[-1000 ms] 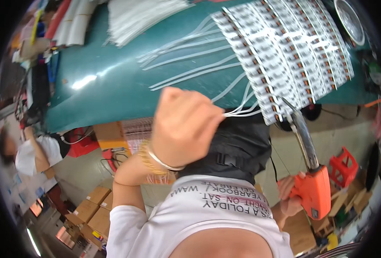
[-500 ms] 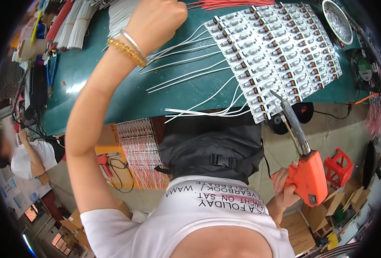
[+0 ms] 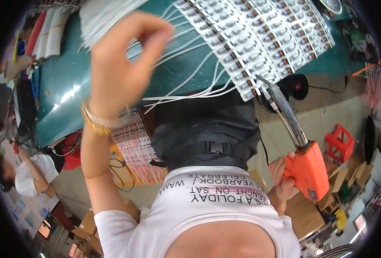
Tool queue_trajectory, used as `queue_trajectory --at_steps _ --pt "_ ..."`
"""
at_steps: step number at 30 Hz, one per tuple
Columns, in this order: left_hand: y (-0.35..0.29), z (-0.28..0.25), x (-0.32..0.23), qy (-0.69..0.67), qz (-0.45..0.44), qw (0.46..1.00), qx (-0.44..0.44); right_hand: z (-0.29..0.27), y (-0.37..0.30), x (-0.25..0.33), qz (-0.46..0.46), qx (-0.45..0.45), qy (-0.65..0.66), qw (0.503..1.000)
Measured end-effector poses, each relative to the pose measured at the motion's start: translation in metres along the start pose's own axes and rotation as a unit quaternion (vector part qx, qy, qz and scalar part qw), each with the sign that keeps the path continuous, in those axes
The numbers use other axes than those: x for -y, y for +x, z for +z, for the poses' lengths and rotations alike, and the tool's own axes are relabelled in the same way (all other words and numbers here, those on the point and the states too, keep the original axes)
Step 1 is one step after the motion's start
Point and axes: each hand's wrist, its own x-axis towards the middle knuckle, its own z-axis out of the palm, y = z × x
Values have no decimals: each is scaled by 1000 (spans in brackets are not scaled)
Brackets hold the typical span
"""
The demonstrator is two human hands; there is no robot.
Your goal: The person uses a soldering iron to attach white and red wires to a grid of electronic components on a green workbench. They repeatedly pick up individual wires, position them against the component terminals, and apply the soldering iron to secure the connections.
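My right hand (image 3: 283, 178) is wrapped round the grip of an orange soldering gun (image 3: 313, 172). Its thin tip reaches the near corner of a panel of small white boards (image 3: 259, 38), set with rows of clear and black-and-orange parts; contact is unclear. White wires (image 3: 194, 71) run from the panel's left edge across the green table. Above those wires is my left hand (image 3: 121, 64), blurred, with thumb and forefinger bent together in a pinch. Anything between those fingertips is too smeared to see.
A bundle of white wires (image 3: 102, 21) lies on the green table (image 3: 61, 90) at the far side. Red and white tubes (image 3: 48, 34) are at far left, a round bowl (image 3: 331, 5) at far right. A red stool (image 3: 340, 143) stands on the floor; a seated person (image 3: 31, 170) is at left.
My left hand has come nearer to me and left, its closed fist turning into a pinch. The panel and soldering gun tip sit slightly higher and further left in view.
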Motion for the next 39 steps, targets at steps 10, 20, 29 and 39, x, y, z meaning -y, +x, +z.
queue_trajectory --at_steps 10,20,29,39 --pt "-53 81 -47 10 5 1000 20 -19 -35 21 122 34 -282 951" --pt "-54 83 -46 31 9 999 14 -42 -58 18 181 47 -354 916" --pt "-52 85 -46 28 5 999 17 -45 -48 -6 110 -14 -9 994" --pt "-1 40 -33 126 70 990 -2 1 40 -3 -31 47 28 998"
